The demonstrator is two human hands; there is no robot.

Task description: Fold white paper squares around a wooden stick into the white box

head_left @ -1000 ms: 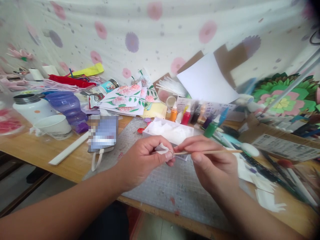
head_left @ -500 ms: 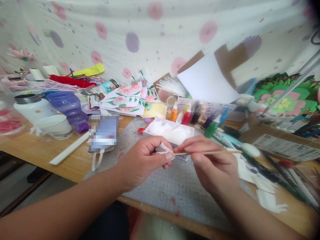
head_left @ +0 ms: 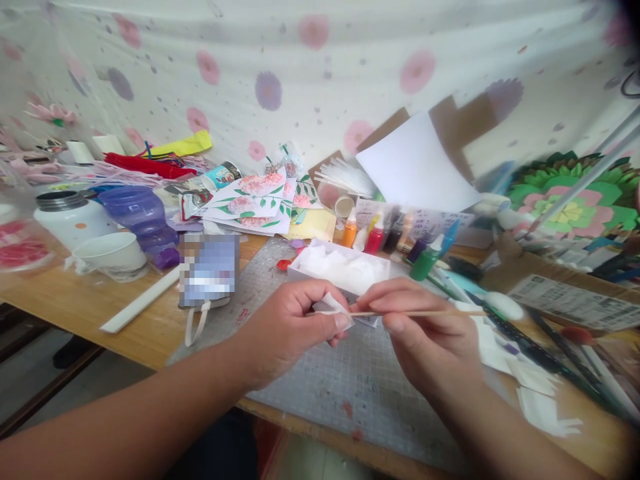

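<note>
My left hand [head_left: 300, 328] is closed, pinching a small piece of white paper [head_left: 332, 304] between thumb and fingers. A thin wooden stick [head_left: 420, 313] runs sideways from that paper to the right, its left end touching or tucked into the paper; which of these I cannot tell. Thumb and fingertips of my right hand [head_left: 425, 327] are closed round the stick near its middle. Just behind both hands stands a white box [head_left: 345, 283] with white paper pieces [head_left: 345, 260] in it. A gridded grey cutting mat [head_left: 320, 400] lies beneath.
Paint bottles, among them a green one [head_left: 426, 261], stand behind the box. A pixelated phone-like object [head_left: 209, 270] and a white cup [head_left: 110, 257] are at left. At right lie white paper strips [head_left: 543, 407], brushes and a cardboard box [head_left: 565, 293].
The whole view has shifted slightly. My hands keep the same grip on the paper and the stick, and the paper's tip sits at a slightly different angle.
</note>
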